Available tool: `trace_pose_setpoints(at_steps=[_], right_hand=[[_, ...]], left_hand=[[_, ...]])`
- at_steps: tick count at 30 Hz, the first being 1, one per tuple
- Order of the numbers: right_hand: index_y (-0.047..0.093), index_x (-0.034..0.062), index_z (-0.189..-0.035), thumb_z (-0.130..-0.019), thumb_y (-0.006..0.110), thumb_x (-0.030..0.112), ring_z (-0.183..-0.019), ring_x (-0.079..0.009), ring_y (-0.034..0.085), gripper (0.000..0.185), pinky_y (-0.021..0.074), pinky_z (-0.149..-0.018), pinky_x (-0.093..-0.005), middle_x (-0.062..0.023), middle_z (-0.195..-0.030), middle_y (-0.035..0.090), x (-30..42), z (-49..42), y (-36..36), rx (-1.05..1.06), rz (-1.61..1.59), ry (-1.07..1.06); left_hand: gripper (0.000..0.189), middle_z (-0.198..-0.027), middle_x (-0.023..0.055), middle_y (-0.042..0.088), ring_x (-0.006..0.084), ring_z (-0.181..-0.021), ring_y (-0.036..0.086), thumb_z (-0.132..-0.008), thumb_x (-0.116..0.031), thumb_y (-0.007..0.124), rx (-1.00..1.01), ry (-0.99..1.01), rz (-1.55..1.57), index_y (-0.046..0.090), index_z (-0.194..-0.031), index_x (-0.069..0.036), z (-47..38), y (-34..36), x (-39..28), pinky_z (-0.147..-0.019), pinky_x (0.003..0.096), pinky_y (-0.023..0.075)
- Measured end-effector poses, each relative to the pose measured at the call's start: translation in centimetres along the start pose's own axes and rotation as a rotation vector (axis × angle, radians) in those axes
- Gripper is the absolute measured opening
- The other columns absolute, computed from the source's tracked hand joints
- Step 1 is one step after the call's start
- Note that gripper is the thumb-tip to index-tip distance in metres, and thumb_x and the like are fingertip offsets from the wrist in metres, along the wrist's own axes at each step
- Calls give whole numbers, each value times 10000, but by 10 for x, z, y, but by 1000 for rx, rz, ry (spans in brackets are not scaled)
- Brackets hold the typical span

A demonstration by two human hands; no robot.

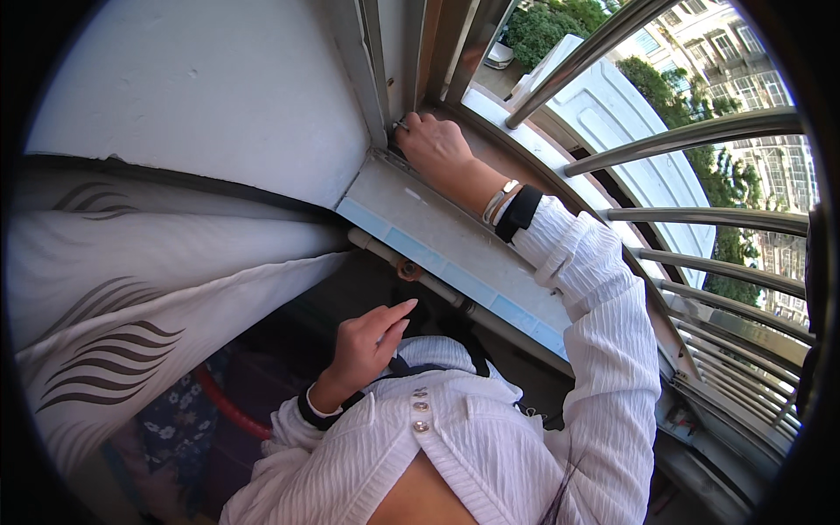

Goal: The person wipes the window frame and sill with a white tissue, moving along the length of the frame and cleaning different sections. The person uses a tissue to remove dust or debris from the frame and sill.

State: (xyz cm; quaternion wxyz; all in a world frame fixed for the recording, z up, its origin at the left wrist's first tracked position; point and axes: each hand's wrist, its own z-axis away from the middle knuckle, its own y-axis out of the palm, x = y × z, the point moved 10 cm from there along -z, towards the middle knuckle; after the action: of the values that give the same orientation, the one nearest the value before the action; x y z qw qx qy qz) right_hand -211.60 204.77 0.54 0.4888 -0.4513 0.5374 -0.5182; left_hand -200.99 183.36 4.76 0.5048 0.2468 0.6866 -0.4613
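My right hand [436, 144] reaches into the corner of the window frame, at the end of the sliding track. Its fingers are curled, and a bit of a small pale thing [399, 124] shows at the fingertips; most of it is hidden. Under that forearm runs the grey window sill [453, 220], edged with light-blue tiles [446, 264]. My left hand [367, 341] hovers in front of my body, below the tiled edge. Its index finger and thumb point out a little apart, the other fingers are bent, and nothing shows in it.
Curved metal security bars [682, 141] stand outside the window, with a white outdoor unit [630, 125] beyond them. To the left are a white wall [216, 92] and a curtain [197, 256] with wavy dark print. A pipe [436, 285] with a fitting passes under the sill.
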Motion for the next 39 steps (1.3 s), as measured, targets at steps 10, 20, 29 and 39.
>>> trace_pose_setpoints(at_steps=[10, 20, 29, 39], right_hand=[[669, 46, -961, -808, 621, 93, -895, -242, 663, 168, 553, -671, -348, -106, -976, 643, -15, 35, -5, 100, -10, -15], [638, 27, -993, -828, 584, 69, -893, -224, 641, 179, 526, -652, -321, -86, -957, 591, 2, 16, -8, -108, 61, -186], [659, 22, -946, -835, 592, 83, -807, -246, 707, 144, 535, -568, -345, -135, -911, 661, 13, -3, 8, 77, 82, -95], [673, 41, -1027, -821, 585, 52, -796, -277, 674, 225, 523, -605, -389, -99, -891, 617, -28, 44, -24, -33, -171, 48]], left_hand=[[368, -680, 118, 557, 227, -509, 521, -845, 36, 657, -82, -14, -3, 645, -1207, -27, 17, -14, 6, -487, 321, 428], [360, -694, 118, 578, 219, -518, 542, -853, 23, 657, -52, 7, 2, 641, -1210, -25, 8, -9, 5, -488, 312, 433], [376, -707, 121, 596, 226, -526, 554, -854, 16, 659, 9, 11, -6, 630, -1225, -31, -3, 3, 0, -497, 311, 447], [368, -740, 126, 624, 240, -560, 596, -854, 8, 667, -38, 53, 14, 633, -1218, -34, 4, 1, -2, -514, 320, 467]])
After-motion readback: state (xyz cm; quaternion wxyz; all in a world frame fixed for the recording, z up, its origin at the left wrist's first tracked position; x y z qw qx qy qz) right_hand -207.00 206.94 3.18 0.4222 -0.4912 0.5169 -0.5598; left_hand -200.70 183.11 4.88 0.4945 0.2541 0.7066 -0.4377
